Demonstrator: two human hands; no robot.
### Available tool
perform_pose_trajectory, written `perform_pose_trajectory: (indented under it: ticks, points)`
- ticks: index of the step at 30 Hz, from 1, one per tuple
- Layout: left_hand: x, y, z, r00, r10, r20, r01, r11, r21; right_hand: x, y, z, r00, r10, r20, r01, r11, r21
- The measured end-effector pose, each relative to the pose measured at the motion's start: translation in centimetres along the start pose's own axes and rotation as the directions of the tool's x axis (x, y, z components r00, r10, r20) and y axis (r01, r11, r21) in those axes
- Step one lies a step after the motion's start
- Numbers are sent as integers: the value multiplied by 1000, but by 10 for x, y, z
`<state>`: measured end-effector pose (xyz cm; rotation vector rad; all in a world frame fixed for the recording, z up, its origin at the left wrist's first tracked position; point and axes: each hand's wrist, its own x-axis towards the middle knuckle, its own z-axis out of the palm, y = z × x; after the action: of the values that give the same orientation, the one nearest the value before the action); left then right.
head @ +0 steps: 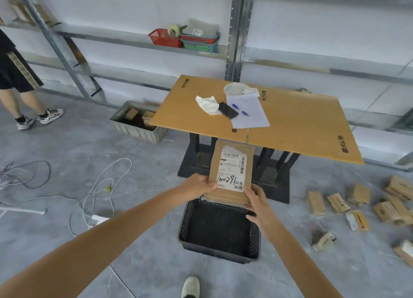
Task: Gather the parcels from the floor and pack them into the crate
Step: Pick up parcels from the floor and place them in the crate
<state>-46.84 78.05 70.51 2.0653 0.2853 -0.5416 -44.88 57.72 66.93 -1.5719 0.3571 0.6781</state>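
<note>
head view: both hands, left hand (200, 185) and right hand (257, 204), pinched one parcel (231, 172) over the crate's (220, 250) far edge; crate looked empty, many parcels (357, 208) lay on the floor.

Count on inspection: one held parcel (231, 170); at least eight floor parcels (315, 204), total uncertain at the frame edge. One black crate (220, 253), one grey crate (136, 131). One desk (301, 123) bearing one phone (228, 110) and one paper sheet (252, 117).

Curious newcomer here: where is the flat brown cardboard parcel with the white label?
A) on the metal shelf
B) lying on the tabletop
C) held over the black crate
C: left hand and right hand grip the brown labelled parcel above the black perforated plastic crate.
</note>
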Motion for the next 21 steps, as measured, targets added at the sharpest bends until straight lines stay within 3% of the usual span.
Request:
perform_pose_trajectory:
  ticks: [5,9,15,21]
  points:
    - [52,-80,19,985,-169,23,169,986,8,56,64,31,987,161,8,-161,987,1]
    - [111,-158,60,965,-259,-47,259,966,-14,134,130,46,971,240,-4,-240,970,-39]
    - [227,-300,127,991,-121,49,112,982,152,300,272,59,944,328,43,-329,944,12]
    - [358,-452,194,986,-138,91,73,859,507,475,419,83,887,436,151,-449,892,60]
